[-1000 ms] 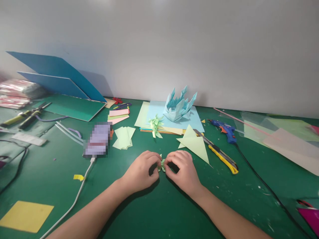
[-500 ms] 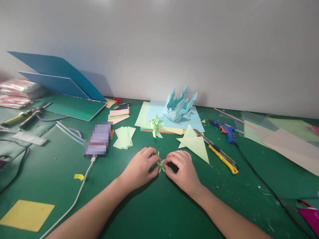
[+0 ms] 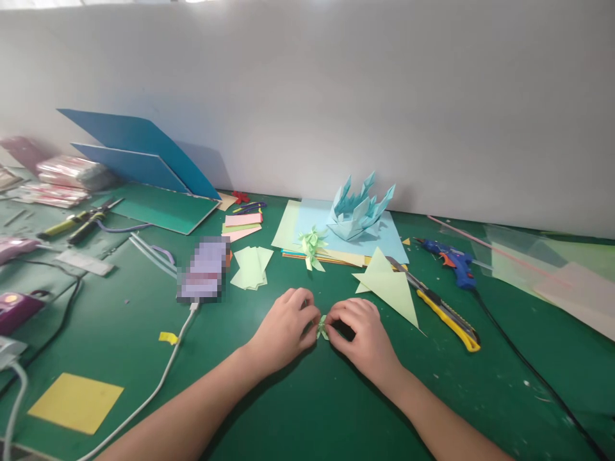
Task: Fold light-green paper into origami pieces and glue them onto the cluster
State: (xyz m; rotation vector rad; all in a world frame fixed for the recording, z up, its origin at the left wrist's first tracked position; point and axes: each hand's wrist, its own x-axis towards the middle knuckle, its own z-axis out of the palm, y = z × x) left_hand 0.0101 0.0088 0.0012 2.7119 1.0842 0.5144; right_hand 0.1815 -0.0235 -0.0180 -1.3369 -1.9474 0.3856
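Observation:
Between my fingertips is a small light-green folded paper flower (image 3: 321, 328), partly covered by the fingers. My left hand (image 3: 288, 326) pinches its left side, and my right hand (image 3: 361, 333) pinches its right side. Beyond the hands, a similar cluster of green paper flowers (image 3: 312, 244) rests at the front of a stack of coloured paper (image 3: 288, 224). A light-blue origami piece with upright points (image 3: 358, 214) stands on that stack. Pale green paper triangles (image 3: 387, 288) lie past my right hand, and pale green paper slips (image 3: 252, 267) lie past my left.
To the right lie a yellow utility knife (image 3: 446, 317) and a blue glue gun (image 3: 454, 259) with its black cord. A phone (image 3: 204, 269) on a white cable, pliers (image 3: 89, 224) and a yellow paper square (image 3: 77, 402) are on the left. Blue boards (image 3: 139, 144) lean behind.
The whole view has shifted, so everything appears further right and slightly lower. Both hands still pinch the paper flower, which shows a little less between the fingers.

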